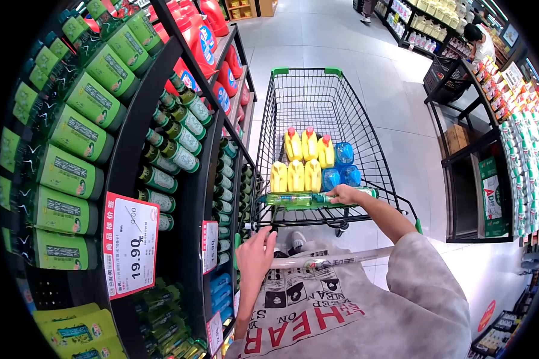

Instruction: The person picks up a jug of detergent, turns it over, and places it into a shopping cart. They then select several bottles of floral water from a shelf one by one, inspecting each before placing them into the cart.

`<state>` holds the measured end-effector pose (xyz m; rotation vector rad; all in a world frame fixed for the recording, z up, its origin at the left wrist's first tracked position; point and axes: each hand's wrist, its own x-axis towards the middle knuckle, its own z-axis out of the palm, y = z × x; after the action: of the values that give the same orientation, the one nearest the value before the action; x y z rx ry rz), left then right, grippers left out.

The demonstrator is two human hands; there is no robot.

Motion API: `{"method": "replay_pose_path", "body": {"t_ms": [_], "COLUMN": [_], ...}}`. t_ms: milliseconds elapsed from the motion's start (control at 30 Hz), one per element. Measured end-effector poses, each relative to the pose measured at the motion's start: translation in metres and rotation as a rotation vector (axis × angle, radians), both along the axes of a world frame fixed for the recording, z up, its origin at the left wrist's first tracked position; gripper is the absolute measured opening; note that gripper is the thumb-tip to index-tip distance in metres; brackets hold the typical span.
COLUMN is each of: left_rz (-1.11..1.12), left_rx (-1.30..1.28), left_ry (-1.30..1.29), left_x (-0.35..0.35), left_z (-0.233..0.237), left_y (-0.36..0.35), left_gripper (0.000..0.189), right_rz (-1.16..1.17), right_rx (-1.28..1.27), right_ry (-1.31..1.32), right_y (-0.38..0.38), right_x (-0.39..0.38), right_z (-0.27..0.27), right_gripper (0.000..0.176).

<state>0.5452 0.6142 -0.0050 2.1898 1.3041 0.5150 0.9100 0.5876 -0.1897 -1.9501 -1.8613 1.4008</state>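
My right hand (346, 195) reaches over the near end of the shopping cart (365, 116), its fingers closed around a green bottle (365, 192) that lies sideways. Left of it another green bottle (288, 199) lies across the cart in line with it. My left hand (256, 257) is above the left end of the cart's handle (317, 261), fingers stretched out and holding nothing. Several yellow jugs (295, 176) stand in rows in the cart, some with red caps showing. Three blue bottles (344, 154) stand to their right.
Shelves at left hold green boxes (72, 170), green glass bottles (179, 157) and red detergent jugs (200, 45). A price sign (132, 245) sticks out beside me. On the right stands a black display rack (461, 161). Another person (482, 45) is at the back right.
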Motion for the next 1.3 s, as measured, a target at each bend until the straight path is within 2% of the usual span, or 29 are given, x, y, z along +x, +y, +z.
{"method": "replay_pose_path", "body": {"t_ms": [100,167,300,400,433,700,833,867,900,967,1033,1100,1233,1300], "left_rz": [0.004,0.021,0.006,0.007,-0.004,0.017,0.038,0.024,0.014,-0.006,-0.005,-0.024,-0.013,0.0], "left_rx": [0.013,-0.011,0.001,0.022,0.034,0.071,0.08,0.077,0.077,0.069,0.058,0.023,0.051,0.065], "left_ry": [0.004,0.005,0.022,0.023,0.025,-0.004,-0.028,-0.013,0.0,0.07,0.088,0.111,0.134,0.146], "left_x": [0.0,0.002,0.001,-0.002,-0.004,-0.008,-0.008,-0.008,-0.009,-0.01,-0.009,-0.01,-0.012,-0.012], "left_z": [0.002,0.005,0.002,0.0,-0.001,-0.001,0.003,0.003,0.004,-0.003,-0.003,-0.008,-0.011,-0.007], "left_y": [0.0,0.0,0.0,0.001,0.0,0.001,0.001,0.0,-0.001,0.0,0.0,0.001,-0.001,-0.001], "left_gripper": [0.021,0.02,0.02,0.02,0.02,0.021,0.02,0.021,0.021,0.025,0.027,0.031,0.033,0.033], "right_rz": [0.026,0.148,0.039,-0.001,0.024,0.191,0.219,0.167,0.18,0.005,-0.099,-0.225,-0.041,0.064], "right_rx": [0.029,0.159,0.014,0.045,0.104,0.085,0.064,0.068,0.115,0.3,0.533,0.621,0.917,0.979], "right_ry": [-0.02,-0.225,-0.127,-0.128,-0.119,-0.263,-0.333,-0.325,-0.301,-0.217,-0.024,0.29,0.628,0.846], "right_y": [0.004,0.004,0.008,0.006,0.007,0.01,0.017,0.018,0.022,0.044,0.069,0.097,0.128,0.134], "right_x": [0.003,0.003,-0.002,-0.003,-0.004,-0.012,-0.014,-0.013,-0.016,-0.038,-0.071,-0.114,-0.193,-0.229], "right_z": [-0.01,-0.022,-0.009,-0.009,-0.012,-0.004,-0.006,-0.01,0.001,0.047,0.107,0.171,0.326,0.39], "right_gripper": [0.045,0.044,0.048,0.052,0.056,0.052,0.049,0.048,0.047,0.043,0.034,0.028,0.029,0.033]}}
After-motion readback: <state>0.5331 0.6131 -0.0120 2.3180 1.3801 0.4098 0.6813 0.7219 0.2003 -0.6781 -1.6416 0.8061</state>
